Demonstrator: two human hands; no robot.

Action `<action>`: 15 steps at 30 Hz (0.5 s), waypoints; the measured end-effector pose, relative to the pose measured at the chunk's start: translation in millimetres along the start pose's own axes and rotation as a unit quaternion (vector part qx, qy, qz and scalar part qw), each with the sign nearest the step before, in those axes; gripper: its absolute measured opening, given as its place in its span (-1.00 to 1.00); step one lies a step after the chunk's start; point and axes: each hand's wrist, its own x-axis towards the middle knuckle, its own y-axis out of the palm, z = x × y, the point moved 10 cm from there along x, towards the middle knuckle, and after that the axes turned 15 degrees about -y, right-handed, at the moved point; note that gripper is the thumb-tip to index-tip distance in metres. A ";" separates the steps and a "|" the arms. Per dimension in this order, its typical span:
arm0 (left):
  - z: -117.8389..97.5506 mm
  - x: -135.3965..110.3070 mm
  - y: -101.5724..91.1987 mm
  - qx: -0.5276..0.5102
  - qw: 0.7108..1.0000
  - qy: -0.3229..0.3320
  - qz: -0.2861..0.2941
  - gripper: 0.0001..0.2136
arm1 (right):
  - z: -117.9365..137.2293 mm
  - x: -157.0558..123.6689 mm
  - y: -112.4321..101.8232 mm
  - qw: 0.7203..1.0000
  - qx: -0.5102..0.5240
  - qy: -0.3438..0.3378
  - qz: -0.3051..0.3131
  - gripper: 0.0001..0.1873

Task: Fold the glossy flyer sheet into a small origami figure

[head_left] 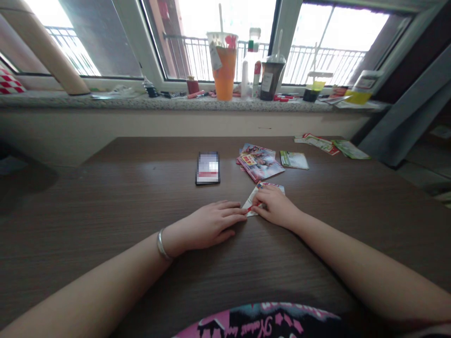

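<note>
Bracelet (161, 244): metal-looking band at my left wrist, smooth and greyish; might scrape the surface (116, 202) if I drag that arm. Surface is brown, streaked like wood grain, looks smooth, so paper could skid on it.
Device (207, 168): flat dark-edged rectangle lying beyond my left hand, screen pixelated, can't read it. A careless reach forward could knock it.
Left fingers (233, 219): stretched out flat, released, grasping nothing; tips at the paper's left corner. Too light a hold there and the corner may swing.
Paper (251, 201): on the surface between my hands, partly under the right one; thin, pale with a red band, pointed at the left. Uneven pressure could crease it crooked; a sharp tug could tear it.
Leaflets (262, 162): fanned pile just beyond the paper, glossy, printed, colourful. Slick sheets, may slide if my knuckles bump them.
Right fingers (261, 195): curled, grasping the paper near the red band; exact grip hidden underneath. Pulling against the left could skew the edge.
Small stack (294, 160): green-and-white, flat, rectangular, near the leaflets. Low risk.
Loose strips (321, 143): thin, overlapping, red and green, far right; a draught could shift them.
</note>
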 end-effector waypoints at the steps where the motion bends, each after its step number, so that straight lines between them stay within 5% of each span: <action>1: -1.0 0.3 -0.7 -0.001 1.000 0.000 -0.003 -0.56 | 1.6 0.9 -1.1 1.000 -0.005 -0.010 -0.004 -0.84; 9: -3.3 4.7 -5.7 -0.015 1.000 -0.025 -0.011 -0.59 | 21.0 1.3 -18.5 0.989 -0.116 -0.078 -0.051 -0.86; 15: -3.7 5.8 -5.0 -0.004 1.000 -0.023 -0.011 -0.56 | 46.4 -0.3 -4.7 0.981 -0.045 -0.184 0.027 -0.77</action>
